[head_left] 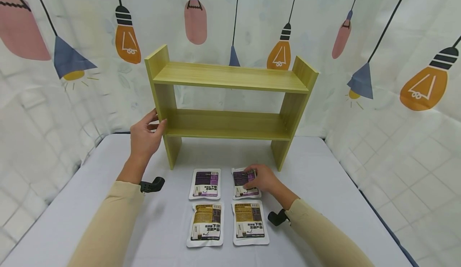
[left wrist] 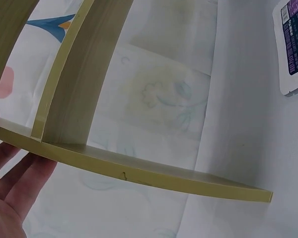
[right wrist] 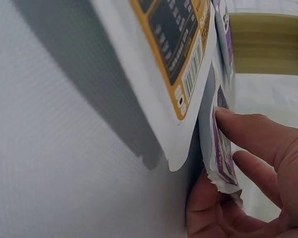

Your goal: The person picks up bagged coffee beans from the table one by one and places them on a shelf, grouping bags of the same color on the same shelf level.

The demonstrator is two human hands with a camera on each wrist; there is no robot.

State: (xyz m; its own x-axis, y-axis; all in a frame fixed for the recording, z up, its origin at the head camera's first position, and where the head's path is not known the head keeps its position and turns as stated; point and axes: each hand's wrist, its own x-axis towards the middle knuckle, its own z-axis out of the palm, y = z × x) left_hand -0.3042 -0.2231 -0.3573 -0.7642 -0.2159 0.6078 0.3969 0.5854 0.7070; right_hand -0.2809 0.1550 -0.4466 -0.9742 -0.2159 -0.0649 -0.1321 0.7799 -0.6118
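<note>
A small green wooden shelf [head_left: 230, 99] with two boards stands at the back of the table. My left hand [head_left: 144, 137] grips its left side panel [left wrist: 139, 173], thumb in front and fingers behind. Four flat pouches lie in front of the shelf. My right hand [head_left: 261, 177] pinches the right purple pouch [head_left: 243, 181] at its right edge, with the thumb under the lifted edge and fingers [right wrist: 248, 131] on top of the purple pouch [right wrist: 221, 148]. The left purple pouch [head_left: 205, 183] lies flat, and two orange pouches [head_left: 206, 223] [head_left: 250, 222] lie nearer to me.
A pale grey cloth covers the table [head_left: 324, 187]. A curtain printed with light bulbs [head_left: 396, 59] hangs behind and to both sides. The table's right edge [head_left: 381, 223] runs close to the curtain.
</note>
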